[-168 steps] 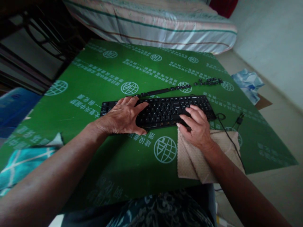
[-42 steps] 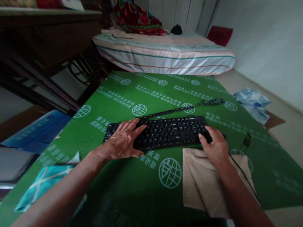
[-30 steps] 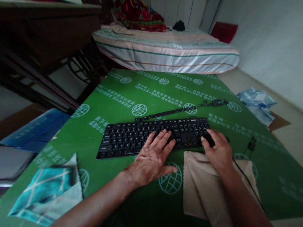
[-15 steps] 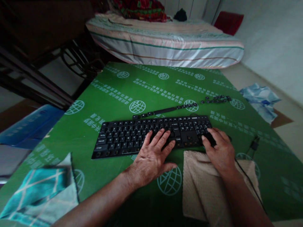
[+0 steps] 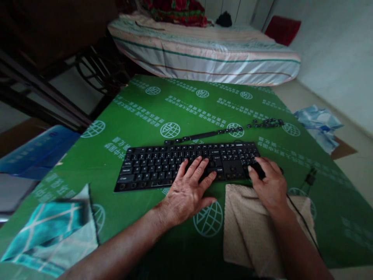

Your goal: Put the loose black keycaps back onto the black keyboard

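A black keyboard [image 5: 151, 167] lies across the table, some key places along its front edge and right part bare. My left hand [image 5: 189, 190] rests on its middle-right, palm down and fingers spread, with nothing in its grasp. At the right end, my right hand [image 5: 269, 181] curls its thumb and fingers around a dark object [image 5: 258, 170] over the number pad; its kind is hidden by the hand. Behind the keyboard, loose keycaps and a long space bar [image 5: 204, 135] form a row. More keycaps [image 5: 271, 123] sit in a pile to the right.
A beige cloth [image 5: 241, 229] lies beneath my right forearm, a teal checked cloth [image 5: 52, 229] at the left. A black cable [image 5: 303, 219] and plug [image 5: 311, 177] are on the right. The green table [image 5: 140, 112] meets a bed [image 5: 210, 58] at the back.
The view has shifted slightly. Both hands keep nearly the same places on the keyboard, and the loose keycaps have not moved.
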`<control>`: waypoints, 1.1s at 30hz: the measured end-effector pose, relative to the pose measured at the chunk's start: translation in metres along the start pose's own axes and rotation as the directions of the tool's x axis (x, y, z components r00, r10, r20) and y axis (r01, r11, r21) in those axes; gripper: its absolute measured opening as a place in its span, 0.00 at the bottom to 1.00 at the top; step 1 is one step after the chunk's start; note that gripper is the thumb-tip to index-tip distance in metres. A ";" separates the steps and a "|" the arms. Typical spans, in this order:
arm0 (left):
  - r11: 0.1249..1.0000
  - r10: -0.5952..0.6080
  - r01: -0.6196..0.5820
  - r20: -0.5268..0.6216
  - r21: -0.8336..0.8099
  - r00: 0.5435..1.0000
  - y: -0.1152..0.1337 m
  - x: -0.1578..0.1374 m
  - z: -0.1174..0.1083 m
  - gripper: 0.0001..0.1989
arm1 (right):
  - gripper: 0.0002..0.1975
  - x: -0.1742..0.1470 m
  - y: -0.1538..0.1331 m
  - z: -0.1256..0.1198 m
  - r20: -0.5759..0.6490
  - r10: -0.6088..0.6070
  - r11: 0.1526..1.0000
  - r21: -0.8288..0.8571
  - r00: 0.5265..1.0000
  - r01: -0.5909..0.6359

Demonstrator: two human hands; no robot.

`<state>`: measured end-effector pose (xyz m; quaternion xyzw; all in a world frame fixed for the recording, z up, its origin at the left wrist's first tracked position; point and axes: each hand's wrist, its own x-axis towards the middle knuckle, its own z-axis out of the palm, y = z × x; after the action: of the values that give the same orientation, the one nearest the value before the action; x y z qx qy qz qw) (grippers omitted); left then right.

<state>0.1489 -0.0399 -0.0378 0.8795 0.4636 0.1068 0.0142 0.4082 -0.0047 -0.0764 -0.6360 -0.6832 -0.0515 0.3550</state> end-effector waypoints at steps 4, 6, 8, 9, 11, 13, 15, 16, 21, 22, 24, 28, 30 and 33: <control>1.000 0.000 0.000 -0.027 0.010 1.000 -0.001 -0.001 0.000 0.33 | 0.20 0.000 0.000 0.001 -0.003 -0.001 1.000 0.019 1.000 0.001; 1.000 0.003 -0.003 -0.031 0.009 1.000 -0.002 -0.001 0.000 0.31 | 0.19 -0.001 0.000 0.001 -0.003 0.002 1.000 0.027 1.000 -0.002; 1.000 0.006 -0.005 -0.032 0.008 0.999 -0.002 0.000 0.000 0.30 | 0.18 -0.001 0.000 0.001 -0.005 0.007 0.999 0.033 1.000 -0.006; 1.000 0.006 -0.005 -0.034 0.007 0.999 -0.002 0.000 0.000 0.29 | 0.18 -0.001 0.000 0.001 -0.005 0.007 0.999 0.035 1.000 -0.007; 1.000 0.003 -0.003 -0.048 0.005 0.999 -0.002 0.000 0.000 0.29 | 0.18 -0.001 0.000 0.002 -0.006 0.008 0.999 0.037 1.000 -0.008; 1.000 0.000 0.000 -0.061 0.006 0.998 -0.002 0.000 0.001 0.30 | 0.19 0.000 0.000 0.002 -0.007 0.010 0.999 0.039 1.000 -0.009; 1.000 -0.001 0.002 -0.069 0.011 0.998 -0.002 0.000 0.001 0.30 | 0.19 0.000 -0.001 0.002 -0.006 0.013 0.999 0.039 1.000 -0.013; 1.000 -0.001 0.002 -0.072 0.015 0.997 -0.003 0.000 0.002 0.29 | 0.19 0.000 -0.001 0.003 -0.005 0.014 0.999 0.040 1.000 -0.014; 1.000 0.003 -0.002 -0.094 0.017 0.996 -0.005 0.001 0.004 0.27 | 0.19 0.000 -0.001 0.003 -0.020 0.019 0.998 0.057 1.000 -0.018; 1.000 0.004 -0.003 -0.097 0.011 0.995 -0.005 0.001 0.004 0.27 | 0.19 0.000 -0.001 0.003 -0.026 0.022 0.998 0.065 0.999 -0.020; 1.000 0.005 -0.005 -0.106 -0.001 0.994 -0.006 0.000 0.004 0.27 | 0.18 0.001 -0.001 0.003 -0.036 0.030 0.996 0.085 0.999 -0.027; 1.000 0.009 -0.005 -0.153 0.024 0.988 -0.012 -0.002 0.000 0.24 | 0.17 0.003 -0.001 0.002 -0.056 0.059 0.992 0.119 0.997 -0.052; 0.999 0.016 -0.007 -0.185 0.045 0.983 -0.017 -0.003 -0.001 0.23 | 0.17 0.003 -0.001 0.002 -0.070 0.078 0.989 0.129 0.994 -0.069; 0.999 0.015 -0.004 -0.218 0.051 0.976 -0.023 -0.004 0.000 0.23 | 0.16 0.004 -0.001 0.002 -0.086 0.092 0.987 0.139 0.992 -0.080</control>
<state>0.1281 -0.0302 -0.0409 0.8647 0.4609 0.1908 -0.0594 0.4064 -0.0010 -0.0754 -0.6363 -0.6400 -0.0187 0.4303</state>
